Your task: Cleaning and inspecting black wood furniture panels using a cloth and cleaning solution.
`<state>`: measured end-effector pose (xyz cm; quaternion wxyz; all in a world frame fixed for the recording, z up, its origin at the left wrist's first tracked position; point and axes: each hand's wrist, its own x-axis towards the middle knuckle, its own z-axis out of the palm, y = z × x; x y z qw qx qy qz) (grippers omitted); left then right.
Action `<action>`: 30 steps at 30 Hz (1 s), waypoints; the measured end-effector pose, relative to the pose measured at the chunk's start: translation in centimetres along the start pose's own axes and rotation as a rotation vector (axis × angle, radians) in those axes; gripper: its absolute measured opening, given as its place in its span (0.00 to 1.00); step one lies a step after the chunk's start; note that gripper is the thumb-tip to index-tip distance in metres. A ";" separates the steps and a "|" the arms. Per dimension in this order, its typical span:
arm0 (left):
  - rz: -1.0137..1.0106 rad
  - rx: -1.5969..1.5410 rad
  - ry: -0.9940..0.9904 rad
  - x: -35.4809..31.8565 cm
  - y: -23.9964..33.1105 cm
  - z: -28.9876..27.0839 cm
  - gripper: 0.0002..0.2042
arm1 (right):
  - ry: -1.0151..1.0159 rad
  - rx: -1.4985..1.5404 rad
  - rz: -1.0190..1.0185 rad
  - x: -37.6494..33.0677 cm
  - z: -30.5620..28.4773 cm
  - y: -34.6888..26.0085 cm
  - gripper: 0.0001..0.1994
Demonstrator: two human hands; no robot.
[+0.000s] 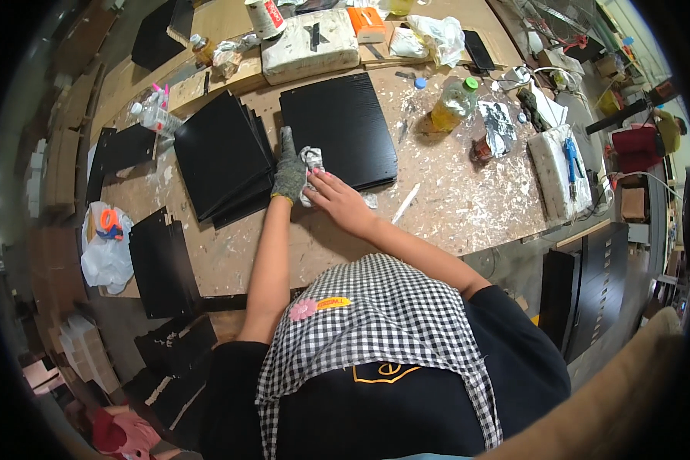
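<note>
Pressing a crumpled white cloth rag (pixel 311 162) against the flat black square board (pixel 337 130), the bare right hand (pixel 337 201) closes on it; the gloved left hand (pixel 289 170) lies open beside. The rag looks soft and light; the board looks stiff, best taken by its edges.

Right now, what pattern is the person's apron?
The apron is black-and-white checked, clearest in the head view.

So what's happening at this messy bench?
A person in a checked apron leans over a paint-spattered bench. The gloved left hand rests between a stack of black panels and a single black panel. The bare right hand presses a crumpled rag at that panel's edge. An oil bottle stands nearby.
</note>
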<state>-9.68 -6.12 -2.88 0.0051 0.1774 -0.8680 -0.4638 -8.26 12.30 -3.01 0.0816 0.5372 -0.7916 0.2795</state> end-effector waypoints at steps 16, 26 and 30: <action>0.177 0.853 0.211 -4.8 0.8 4.8 0.32 | 0.403 0.559 1.210 -9.2 -7.8 11.7 0.22; 0.630 0.377 0.253 -12.0 7.7 4.5 0.38 | 0.371 0.547 0.772 -2.0 -19.0 -3.1 0.16; 0.547 0.214 0.253 -12.6 7.1 1.8 0.37 | 0.404 0.639 0.614 -2.3 -20.3 -2.4 0.16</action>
